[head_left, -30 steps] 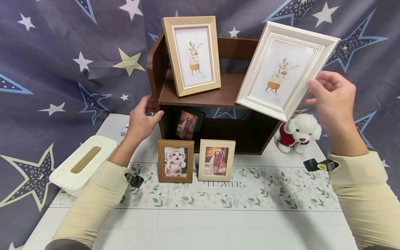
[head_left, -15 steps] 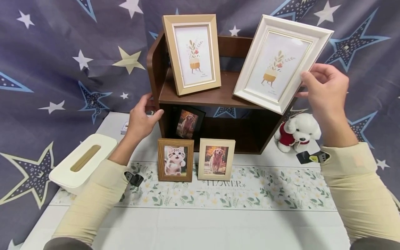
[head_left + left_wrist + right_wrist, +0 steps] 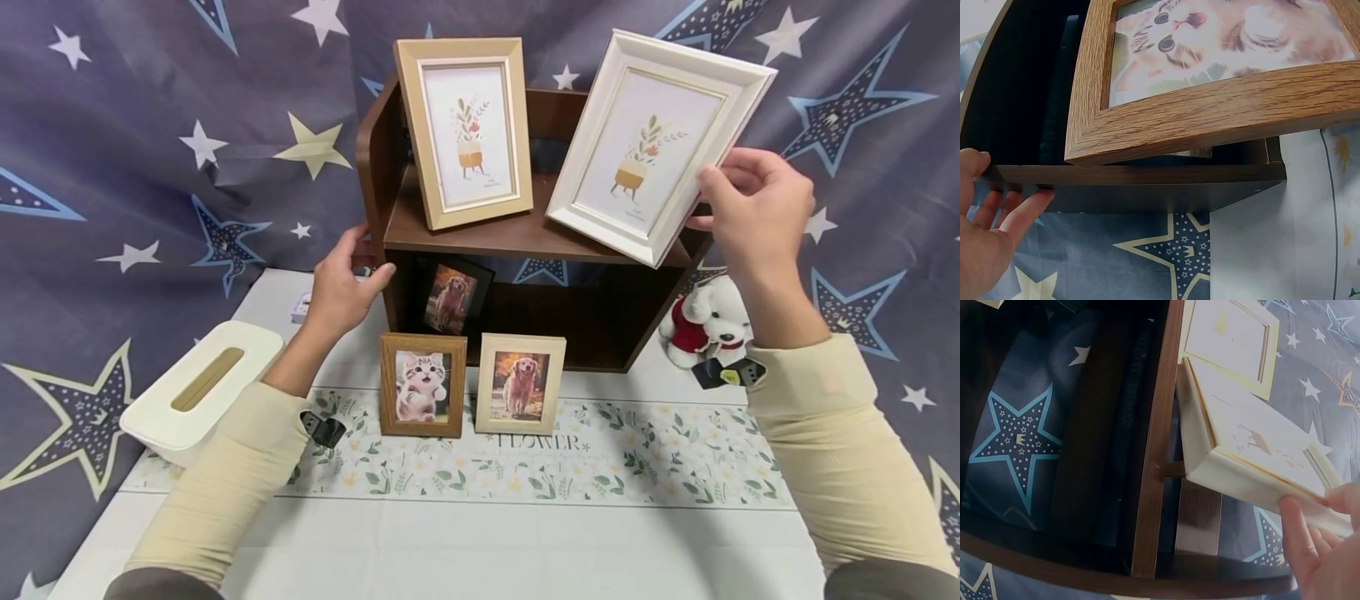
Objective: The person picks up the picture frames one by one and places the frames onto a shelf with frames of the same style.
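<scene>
A white picture frame (image 3: pixel 660 150) with a potted-plant print tilts at the right end of the dark brown shelf (image 3: pixel 480 242). My right hand (image 3: pixel 761 212) pinches its right edge between thumb and fingers. In the right wrist view, that frame's (image 3: pixel 1254 444) lower corner is close to the upper board; I cannot tell whether they touch. My left hand (image 3: pixel 343 287) grips the shelf's left side panel, thumb on the front edge and fingers on the outer face, as the left wrist view shows. A tan picture frame (image 3: pixel 468 133) leans upright on the top board.
Below, a black picture frame (image 3: pixel 452 300) stands inside the shelf. A brown frame (image 3: pixel 422 385) with a kitten and a cream frame (image 3: pixel 520 383) with a dog stand in front. A white tissue box (image 3: pixel 202 387) sits left, a plush dog (image 3: pixel 705 321) right.
My right hand has carried the white picture frame leftward and slightly up, over the right part of the top board. The left hand has stayed on the side panel.
</scene>
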`<state>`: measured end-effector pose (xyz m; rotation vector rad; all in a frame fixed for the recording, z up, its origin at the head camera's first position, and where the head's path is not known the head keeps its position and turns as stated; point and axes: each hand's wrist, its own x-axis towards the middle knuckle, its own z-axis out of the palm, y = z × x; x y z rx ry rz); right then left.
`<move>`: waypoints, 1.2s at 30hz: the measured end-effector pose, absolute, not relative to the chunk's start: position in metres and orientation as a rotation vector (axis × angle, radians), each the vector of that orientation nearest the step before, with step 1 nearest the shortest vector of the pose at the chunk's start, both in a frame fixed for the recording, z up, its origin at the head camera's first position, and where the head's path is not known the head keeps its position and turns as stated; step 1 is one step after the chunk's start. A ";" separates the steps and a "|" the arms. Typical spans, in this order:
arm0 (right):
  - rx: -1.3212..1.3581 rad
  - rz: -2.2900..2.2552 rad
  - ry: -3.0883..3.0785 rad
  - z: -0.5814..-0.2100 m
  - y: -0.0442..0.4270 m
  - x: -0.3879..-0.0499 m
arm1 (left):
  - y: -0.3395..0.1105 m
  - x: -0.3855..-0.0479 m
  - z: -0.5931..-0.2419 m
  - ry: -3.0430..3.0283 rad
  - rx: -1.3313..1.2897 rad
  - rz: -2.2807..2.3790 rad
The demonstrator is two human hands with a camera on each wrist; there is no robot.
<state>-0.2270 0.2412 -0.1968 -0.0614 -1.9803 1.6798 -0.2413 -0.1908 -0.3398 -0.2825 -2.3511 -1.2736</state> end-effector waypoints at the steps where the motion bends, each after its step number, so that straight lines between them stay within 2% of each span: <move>1: -0.073 1.661 -1.998 -0.196 0.239 -0.228 | -0.191 -0.241 -0.340 -2.351 -0.283 -1.274; 14: -0.105 1.484 -2.112 -0.194 0.221 -0.242 | -0.190 -0.242 -0.338 -2.350 -0.289 -1.283; 36: -0.241 1.384 -2.214 -0.184 0.221 -0.261 | -0.191 -0.241 -0.338 -2.363 -0.285 -1.282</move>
